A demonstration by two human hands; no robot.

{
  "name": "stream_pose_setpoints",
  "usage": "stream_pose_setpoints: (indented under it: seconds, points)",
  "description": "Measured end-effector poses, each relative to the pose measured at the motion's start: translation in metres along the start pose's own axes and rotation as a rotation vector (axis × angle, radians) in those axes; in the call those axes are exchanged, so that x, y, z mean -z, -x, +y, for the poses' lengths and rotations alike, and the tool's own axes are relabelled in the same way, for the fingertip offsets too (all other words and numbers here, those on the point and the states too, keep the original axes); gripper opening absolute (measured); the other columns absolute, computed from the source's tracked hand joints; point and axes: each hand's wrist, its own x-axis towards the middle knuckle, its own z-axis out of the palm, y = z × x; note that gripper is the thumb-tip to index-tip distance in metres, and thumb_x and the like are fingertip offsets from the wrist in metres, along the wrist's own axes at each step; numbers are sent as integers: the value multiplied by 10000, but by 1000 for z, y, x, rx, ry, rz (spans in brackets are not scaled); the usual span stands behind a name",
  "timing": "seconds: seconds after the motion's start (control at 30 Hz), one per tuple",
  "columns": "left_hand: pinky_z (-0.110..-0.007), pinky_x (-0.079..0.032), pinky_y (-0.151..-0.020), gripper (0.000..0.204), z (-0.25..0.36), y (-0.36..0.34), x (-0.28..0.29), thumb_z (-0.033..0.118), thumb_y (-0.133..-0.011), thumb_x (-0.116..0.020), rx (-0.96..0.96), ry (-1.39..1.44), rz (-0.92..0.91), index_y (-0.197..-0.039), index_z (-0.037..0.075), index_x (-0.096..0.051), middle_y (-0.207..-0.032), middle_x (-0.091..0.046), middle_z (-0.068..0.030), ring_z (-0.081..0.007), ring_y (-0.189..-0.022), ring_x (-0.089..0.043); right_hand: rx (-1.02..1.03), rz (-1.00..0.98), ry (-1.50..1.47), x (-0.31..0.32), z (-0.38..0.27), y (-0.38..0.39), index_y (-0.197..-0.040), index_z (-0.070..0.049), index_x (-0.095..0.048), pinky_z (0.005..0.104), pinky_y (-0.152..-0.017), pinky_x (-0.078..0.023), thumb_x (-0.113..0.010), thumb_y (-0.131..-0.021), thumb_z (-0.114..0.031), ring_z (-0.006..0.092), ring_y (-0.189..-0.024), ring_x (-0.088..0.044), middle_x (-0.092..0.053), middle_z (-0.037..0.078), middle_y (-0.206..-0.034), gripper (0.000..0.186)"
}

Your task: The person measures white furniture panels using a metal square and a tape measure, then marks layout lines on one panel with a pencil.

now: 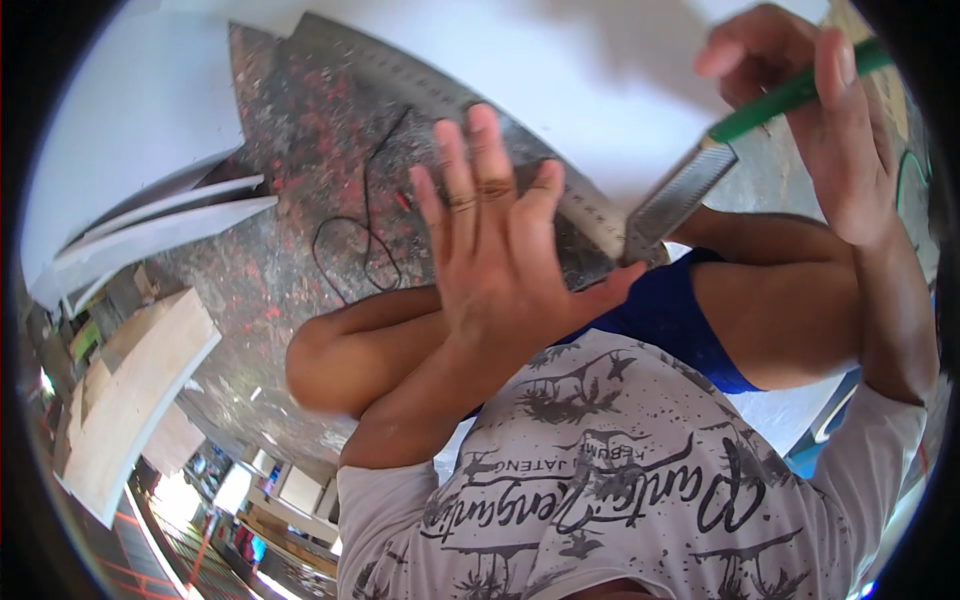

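My left hand point(505, 255) is spread with its fingers apart, over the long blade of a metal L-shaped square point(590, 215). Two fingertips reach the blade's edge, and the thumb points toward the square's corner; whether the palm touches is hard to tell. The square's shorter arm point(685, 190) slants up to the right. In my right hand point(830, 130) a green pencil point(770, 108) is held between thumb and fingers, its pale tip beside the end of that arm. A large white sheet point(610, 80) lies along the far side of the blade.
A dark cord point(365, 225) loops on the stained, paint-flecked floor point(270, 130). White panels point(130, 130) and strips point(165, 230) lie at the left. A pale board point(150, 390) stands nearer at lower left. My bent legs point(380, 350) flank the work.
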Motion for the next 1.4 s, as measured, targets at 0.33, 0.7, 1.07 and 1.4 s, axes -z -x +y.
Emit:
stream_pose_setpoints:
  seconds: [0.33,0.7,1.07,1.4]
  points:
    - [-820,-185,-1095,799,-5,8,3,755,-918,-519,14,-34,39,-1163,2,-627,-1551,-400,-398,-555,-1499,-317,240,-532,-415,-13,-9,-10,-1095,-52,-734,320,-681,-525,-594,-1058,-182,204,-787,-677,-726,108,-933,194]
    - [-852,-240,-1078,835,5,-8,13,672,-652,-784,-22,114,64,-1171,64,-540,-1513,-451,-376,-513,-1478,-354,-456,-712,461,-155,5,-8,-1037,-137,-793,447,-903,-536,-729,-875,-147,322,-1075,-687,-734,124,-1127,174]
    - [-816,-323,-1050,306,-9,1,7,299,-936,-613,-5,0,171,-1096,38,-632,-1428,-580,-329,-519,-1425,-441,181,-364,412,-437,128,-173,-967,-132,-773,464,-885,-528,-715,-878,-166,336,-1139,-635,-667,118,-1245,112]
    - [-674,-428,-1012,302,-16,10,14,262,-975,-562,-17,-87,153,-1178,56,-651,-1428,-601,-290,-490,-1438,-416,270,-139,707,-501,172,-208,-943,-116,-763,445,-827,-551,-729,-873,-197,323,-1008,-671,-676,116,-1042,113]
